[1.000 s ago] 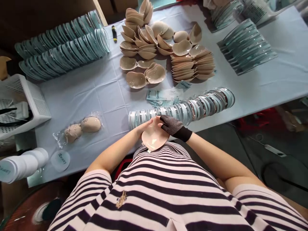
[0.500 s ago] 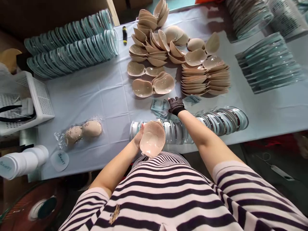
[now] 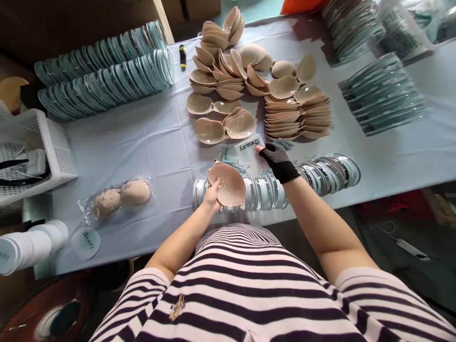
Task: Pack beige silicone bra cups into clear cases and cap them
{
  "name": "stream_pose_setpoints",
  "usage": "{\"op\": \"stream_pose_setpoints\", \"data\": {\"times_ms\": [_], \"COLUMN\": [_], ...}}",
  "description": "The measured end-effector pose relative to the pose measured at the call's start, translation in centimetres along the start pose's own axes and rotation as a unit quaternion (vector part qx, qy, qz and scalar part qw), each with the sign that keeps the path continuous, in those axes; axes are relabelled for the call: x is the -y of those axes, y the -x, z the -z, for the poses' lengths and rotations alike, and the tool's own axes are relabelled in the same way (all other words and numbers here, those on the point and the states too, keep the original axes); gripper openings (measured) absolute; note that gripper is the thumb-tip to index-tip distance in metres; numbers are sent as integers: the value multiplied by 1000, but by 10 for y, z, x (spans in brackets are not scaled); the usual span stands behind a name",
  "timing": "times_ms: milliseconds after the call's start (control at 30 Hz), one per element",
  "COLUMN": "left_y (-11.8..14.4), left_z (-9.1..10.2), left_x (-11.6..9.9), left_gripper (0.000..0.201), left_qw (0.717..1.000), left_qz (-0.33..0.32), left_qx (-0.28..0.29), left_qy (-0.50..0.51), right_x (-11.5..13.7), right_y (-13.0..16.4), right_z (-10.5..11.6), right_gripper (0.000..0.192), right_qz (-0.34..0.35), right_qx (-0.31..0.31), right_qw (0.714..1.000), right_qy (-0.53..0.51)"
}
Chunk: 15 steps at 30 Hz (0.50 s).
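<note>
Pale-blue bench (image 3: 135,142): the cup (image 3: 228,185) sits gripped in the left hand (image 3: 212,195), hollow up, over the lid row (image 3: 313,173). Just beyond, the gloved right hand (image 3: 276,156) pinches a card (image 3: 249,143).

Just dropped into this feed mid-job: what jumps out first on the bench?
The heap of beige cups at the table's far middle stands out first, flanked by long rows of clear round lids at far left. Nearer, the left hand holds one beige cup over a row of clear cases, while the gloved right hand grips a printed card.
</note>
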<state>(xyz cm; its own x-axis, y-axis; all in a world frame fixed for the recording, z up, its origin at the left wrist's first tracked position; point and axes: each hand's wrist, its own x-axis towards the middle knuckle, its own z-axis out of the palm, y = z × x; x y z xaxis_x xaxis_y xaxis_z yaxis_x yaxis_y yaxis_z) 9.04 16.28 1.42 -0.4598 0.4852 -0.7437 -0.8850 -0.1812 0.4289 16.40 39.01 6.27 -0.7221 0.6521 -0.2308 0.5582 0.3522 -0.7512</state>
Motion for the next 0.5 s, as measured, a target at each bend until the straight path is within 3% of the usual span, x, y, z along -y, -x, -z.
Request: {"op": "stream_pose_setpoints", "data": {"times_ms": [67,133,267,367,433,500], "left_y": [1,8,27,38,43,48], "left_z": [-11,-21,-33,-36,-37,-38], "left_x": [9,18,37,50,56,59], "left_gripper": [32,36,53,42,34,28], "left_qw": [998,995,984,988,990,992], "left_qz": [-58,-90,-83,-100,-113,-103], "left_qx": [-10,26,154,95,37,19], "left_qy": [13,16,-22,-75,-82,-67], "right_x": [9,10,1,-9,-16,-23], "right_y": [36,66,93,110,130,154], "right_z": [0,-12,-43,-51,-51,-50], "right_gripper": [52,50,33,43,64,71], "right_qz": [26,41,82,110,113,108], "right_qx": [32,22,-71,-107,-140,-129], "right_qw": [989,982,993,988,982,969], "right_qy": [-139,-186,-52,7,-62,-180]}}
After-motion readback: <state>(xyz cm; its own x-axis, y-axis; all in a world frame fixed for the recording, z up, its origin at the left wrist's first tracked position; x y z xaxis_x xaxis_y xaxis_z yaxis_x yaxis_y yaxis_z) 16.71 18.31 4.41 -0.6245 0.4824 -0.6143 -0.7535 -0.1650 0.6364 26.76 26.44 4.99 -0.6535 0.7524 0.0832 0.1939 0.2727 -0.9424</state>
